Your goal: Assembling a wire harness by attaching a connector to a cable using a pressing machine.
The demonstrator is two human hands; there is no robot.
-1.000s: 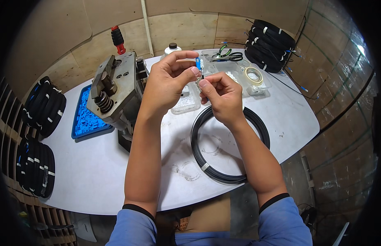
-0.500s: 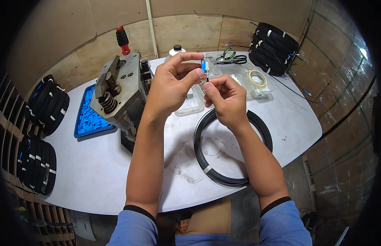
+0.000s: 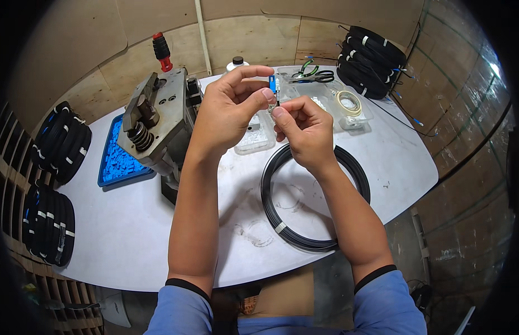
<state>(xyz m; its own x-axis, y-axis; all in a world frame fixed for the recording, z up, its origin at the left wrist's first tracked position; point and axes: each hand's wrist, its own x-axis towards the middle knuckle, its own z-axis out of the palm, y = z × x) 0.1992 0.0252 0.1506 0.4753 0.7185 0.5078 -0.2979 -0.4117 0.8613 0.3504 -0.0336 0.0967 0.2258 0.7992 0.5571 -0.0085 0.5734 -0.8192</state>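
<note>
Above the middle of the table, my two hands meet at a small cable end. My left hand (image 3: 225,114) pinches a blue plastic connector housing (image 3: 272,82) between thumb and index finger. Just to its right stands a whitish, clear-looking connector tip (image 3: 278,85) on a black cable end (image 3: 278,103). My right hand (image 3: 308,131) is closed on that cable end, thumb on top. Whether the housing and the tip touch is too small to tell. Below my right hand a coil of black cable (image 3: 307,243), bound with white tape, lies on the table (image 3: 243,206).
A metal press (image 3: 167,106) stands left, beside a blue tray (image 3: 125,180) of small blue parts. Clear plastic boxes (image 3: 254,146), a tape roll (image 3: 349,104), scissors (image 3: 321,76) and a white bottle (image 3: 237,63) sit behind. Cable coils (image 3: 371,64) are stacked at the back right; more coils (image 3: 61,142) lie left.
The view has shifted slightly, so everything sits a little further left. Both hands keep their grips on the housing and the cable end.
</note>
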